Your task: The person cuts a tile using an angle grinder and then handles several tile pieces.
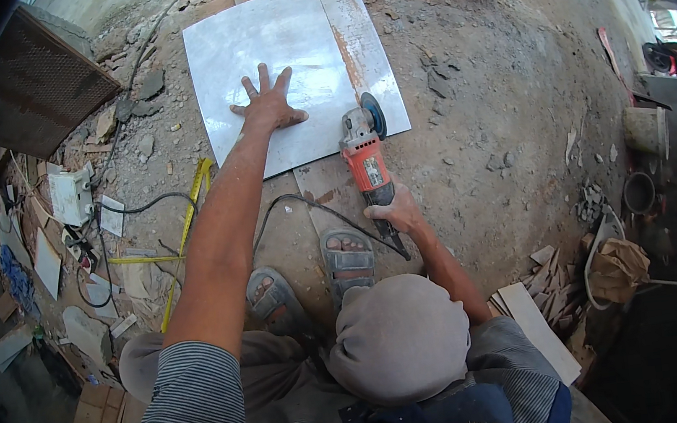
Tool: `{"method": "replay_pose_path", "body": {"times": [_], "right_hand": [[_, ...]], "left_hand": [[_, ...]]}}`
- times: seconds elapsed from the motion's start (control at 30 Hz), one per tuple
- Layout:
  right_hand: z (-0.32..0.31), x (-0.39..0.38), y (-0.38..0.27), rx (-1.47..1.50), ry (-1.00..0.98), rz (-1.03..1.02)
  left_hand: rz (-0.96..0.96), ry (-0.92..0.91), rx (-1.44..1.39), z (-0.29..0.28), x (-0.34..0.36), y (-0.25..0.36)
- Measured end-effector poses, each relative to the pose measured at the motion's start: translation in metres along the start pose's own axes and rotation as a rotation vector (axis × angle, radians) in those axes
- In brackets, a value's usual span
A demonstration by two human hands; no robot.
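A glossy white tile (227,64) lies on the dirt floor in front of my feet. A lengthwise line with reddish-brown dust beside it sets off a strip (364,39) along its right side. My left hand (266,106) presses flat on the tile, fingers spread. In my right hand (399,208) is a red and black angle grinder (368,165), gripped by its rear handle. Its dark disc (375,114) stands at the tile's near edge, by the line. Whether the disc touches the tile or spins, I cannot tell.
The grinder's black cable (286,198) loops left past my sandals (348,257). A yellow tape measure (198,186), a white box (70,194) and tile offcuts (47,262) lie at left. At right are a bucket (646,130) and broken tile pieces (544,292).
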State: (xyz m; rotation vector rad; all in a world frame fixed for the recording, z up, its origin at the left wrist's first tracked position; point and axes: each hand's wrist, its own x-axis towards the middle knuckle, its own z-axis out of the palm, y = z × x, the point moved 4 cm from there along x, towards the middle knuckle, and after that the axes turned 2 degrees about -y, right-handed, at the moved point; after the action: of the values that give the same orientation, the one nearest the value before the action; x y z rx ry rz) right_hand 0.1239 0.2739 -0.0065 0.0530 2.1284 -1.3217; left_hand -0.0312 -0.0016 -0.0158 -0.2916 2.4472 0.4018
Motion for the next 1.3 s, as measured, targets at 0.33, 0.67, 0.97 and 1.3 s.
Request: {"method": "replay_pose_path", "body": {"times": [0.33,0.67,0.97,1.3], "right_hand": [[0.002,-0.011,0.009,-0.015,-0.014,0.042],[0.002,-0.02,0.005,-0.011,0.011,-0.015],[-0.001,-0.014,0.007,-0.034,-0.006,0.04],[-0.001,-0.011,-0.004,-0.034,-0.065,0.116]], "left_hand": [[-0.015,-0.002,0.015,-0.001,0.001,0.0],[-0.008,0.0,0.008,0.0,0.0,-0.001],[-0.005,0.009,0.027,0.002,0.002,0.001],[-0.006,-0.006,0.006,0.001,0.002,-0.004]]}}
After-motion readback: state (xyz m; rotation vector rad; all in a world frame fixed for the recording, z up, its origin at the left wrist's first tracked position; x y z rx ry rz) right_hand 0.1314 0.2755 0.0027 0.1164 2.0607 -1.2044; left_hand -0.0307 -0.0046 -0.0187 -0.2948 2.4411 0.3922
